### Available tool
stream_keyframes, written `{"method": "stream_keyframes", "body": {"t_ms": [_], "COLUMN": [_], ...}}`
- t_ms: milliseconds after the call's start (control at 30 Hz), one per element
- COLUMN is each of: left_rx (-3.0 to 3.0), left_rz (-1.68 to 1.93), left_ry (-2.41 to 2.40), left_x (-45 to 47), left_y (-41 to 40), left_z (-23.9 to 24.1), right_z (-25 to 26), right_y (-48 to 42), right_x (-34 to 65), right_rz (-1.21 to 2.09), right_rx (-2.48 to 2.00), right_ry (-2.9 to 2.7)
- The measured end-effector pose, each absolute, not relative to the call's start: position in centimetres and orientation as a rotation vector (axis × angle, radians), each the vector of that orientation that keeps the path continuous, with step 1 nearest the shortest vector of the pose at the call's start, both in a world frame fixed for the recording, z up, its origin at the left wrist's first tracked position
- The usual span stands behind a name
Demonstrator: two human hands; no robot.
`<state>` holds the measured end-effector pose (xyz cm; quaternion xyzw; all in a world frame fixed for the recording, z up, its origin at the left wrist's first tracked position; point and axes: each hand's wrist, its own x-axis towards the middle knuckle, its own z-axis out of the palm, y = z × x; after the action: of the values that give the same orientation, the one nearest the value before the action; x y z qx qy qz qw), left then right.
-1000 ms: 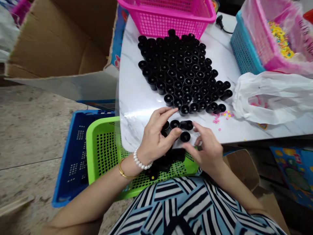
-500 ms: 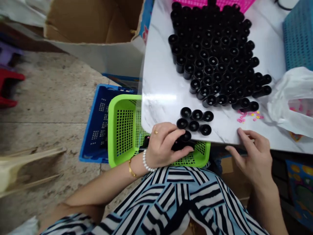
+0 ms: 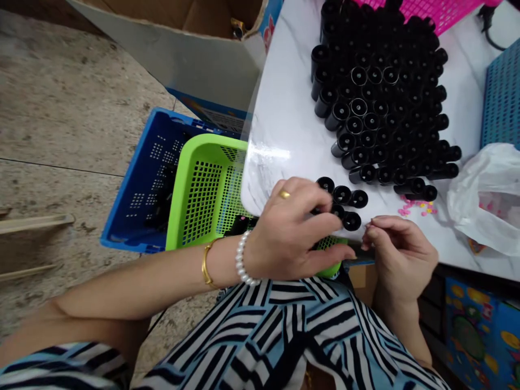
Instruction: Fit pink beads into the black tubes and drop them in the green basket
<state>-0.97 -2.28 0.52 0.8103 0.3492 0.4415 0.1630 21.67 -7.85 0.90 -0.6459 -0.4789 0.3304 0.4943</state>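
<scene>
While your left hand point(image 3: 292, 230) curls over the small cluster of black caps point(image 3: 359, 199) at the near edge of the counter point(image 3: 284, 124), I cannot tell whether its grip holds one. Your right hand point(image 3: 400, 252) sits just beside them, its grip pinched together.

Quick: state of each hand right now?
Left hand: fingers curled over the loose black caps at the edge of the table; grip cannot be told.
Right hand: fingertips pinched shut, nothing visible in them.
</scene>
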Motion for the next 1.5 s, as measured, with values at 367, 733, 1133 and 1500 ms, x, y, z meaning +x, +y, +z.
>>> {"method": "stream_keyframes", "body": {"t_ms": [367,733,1133,1500], "left_rx": [2.402,2.345,2.435,2.751], "left_rz": [1.260,1.215,1.438,1.306], "left_ry": [1.105,1.116,0.953,1.176], "left_x": [2.8,2.5,2.1,3.8], "left_y": [-1.3,-1.6,-2.0,-2.1], "left_z": [-2.2,-2.1,-2.4,-3.8], "right_z": [0.6,1.5,0.4,2.9], "right_y": [-7.9,-7.4,-9.3,-6.8], "right_x": [19.9,21.5,20.2,25.3], "right_rz": [0.946,1.079,1.527,0.295], "right_rx": [-1.669,-1.608,-1.417,-1.955], "right_ry": [-1.090,-0.923,-0.848,-1.883]}}
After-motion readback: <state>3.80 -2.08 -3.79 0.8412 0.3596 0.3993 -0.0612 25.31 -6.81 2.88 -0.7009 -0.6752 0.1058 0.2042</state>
